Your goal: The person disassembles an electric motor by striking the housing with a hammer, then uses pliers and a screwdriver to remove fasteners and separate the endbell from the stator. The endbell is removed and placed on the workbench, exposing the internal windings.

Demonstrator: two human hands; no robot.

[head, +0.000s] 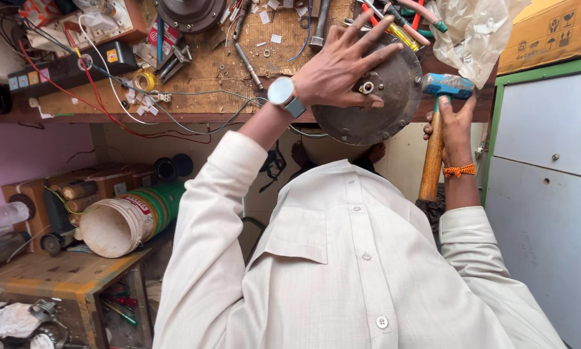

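A wooden bench [206, 77] is running along the top, strewn with wires, screws and tools, beside a grey cabinet [549, 194] with a green frame. A cardboard box [549, 29] is sitting at the bench's right corner, partly cut off, and a white bucket [125, 223] is lying tipped below. The left hand [342, 64] is pressing flat, fingers spread, on a round metal cover [374, 97] at the bench's front edge. The right hand [455, 126] is gripping a hammer [436, 129]; its fingers are hidden.
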